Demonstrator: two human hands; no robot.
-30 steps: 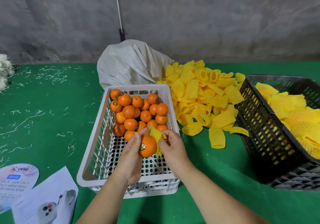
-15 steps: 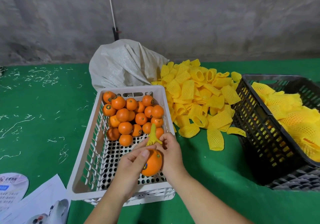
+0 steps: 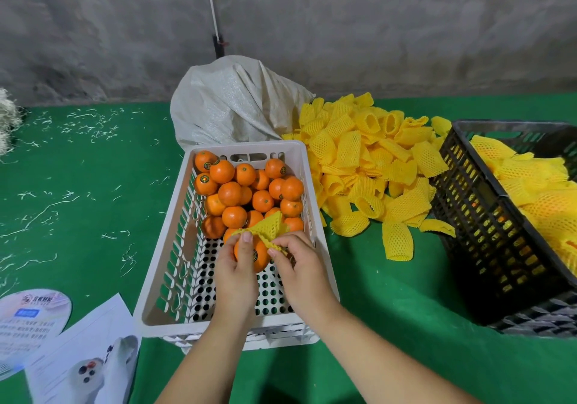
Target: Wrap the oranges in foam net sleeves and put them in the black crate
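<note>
Over the white crate (image 3: 307, 166), my left hand (image 3: 235, 274) grips an orange (image 3: 254, 255) with a dark sticker, thumb up on its top. My right hand (image 3: 301, 266) pinches the edge of a yellow foam net sleeve (image 3: 267, 227) that is spread across the top of that orange. Several bare oranges (image 3: 246, 191) fill the far half of the white crate. A heap of loose yellow sleeves (image 3: 371, 163) lies to the right of it. The black crate (image 3: 468, 197) at the right edge holds several wrapped oranges (image 3: 537, 197).
A grey woven sack (image 3: 234, 101) slumps behind the white crate against the concrete wall. Printed paper sheets (image 3: 78, 353) lie at the near left. White shreds litter the green table cover (image 3: 78, 191) on the left. A thin rod (image 3: 215, 10) stands against the wall.
The sleeve, bunched upright above the orange before, is now spread open over its top. My left thumb shifted onto the orange's top, and my right hand moved to pinch the sleeve's edge.
</note>
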